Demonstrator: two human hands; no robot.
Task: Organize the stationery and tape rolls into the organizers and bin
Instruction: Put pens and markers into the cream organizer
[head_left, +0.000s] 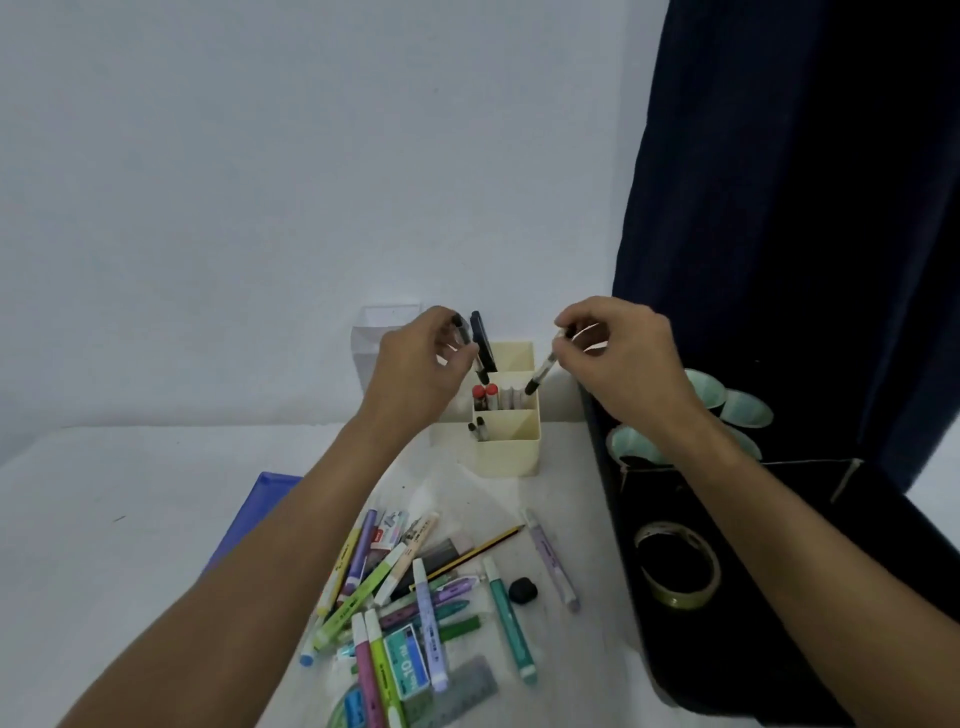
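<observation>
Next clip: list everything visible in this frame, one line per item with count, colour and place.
Desk organizer: one, cream, back of table, pens inside.
Clear organizer: one, transparent, behind left hand.
Markers pile: many, pastel, front centre.
Pencil: one, yellow-black, in the pile.
Eraser: one, black, right of the pile.
Staples box: one, teal, front.
Tape roll: one, clear, in black bin.
Tray: one, blue, left.
Left hand: holds dark pens.
Right hand: pinches black-tipped pen.

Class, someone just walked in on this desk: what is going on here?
A person is sorting stationery. The left hand holds a dark pen and the right hand holds another pen, both over a cream organizer. A pile of markers lies on the table; a tape roll sits in the black bin.
</observation>
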